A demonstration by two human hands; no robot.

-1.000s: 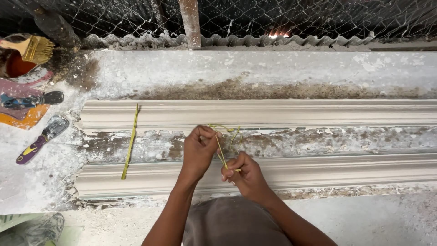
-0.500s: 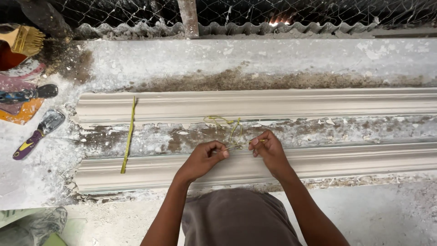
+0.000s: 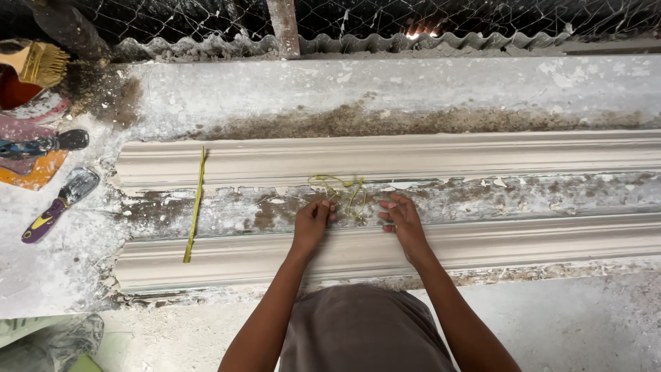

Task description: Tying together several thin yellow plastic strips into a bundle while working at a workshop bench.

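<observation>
Your left hand (image 3: 313, 219) rests at the near edge of the gap between the two mouldings, fingers curled and pinching the near end of the yellow fibre (image 3: 342, 189). Your right hand (image 3: 401, 217) lies just beside it, fingers loosely spread and flat on the near moulding's (image 3: 551, 238) upper edge — whether it grips a strand, you cannot tell. The fibre is a small loose tangle lying in the gap, between your hands and running up against the far moulding (image 3: 482, 155).

To your left, a straight yellow strip (image 3: 195, 203) lies across both mouldings. Further left on the dusty bench (image 3: 413, 83) sit a purple-handled scraper (image 3: 58, 203), a dark-handled tool (image 3: 45, 143) and a brush (image 3: 34, 62) — all well apart from your hands. Wire mesh (image 3: 482, 17) runs along the far edge.
</observation>
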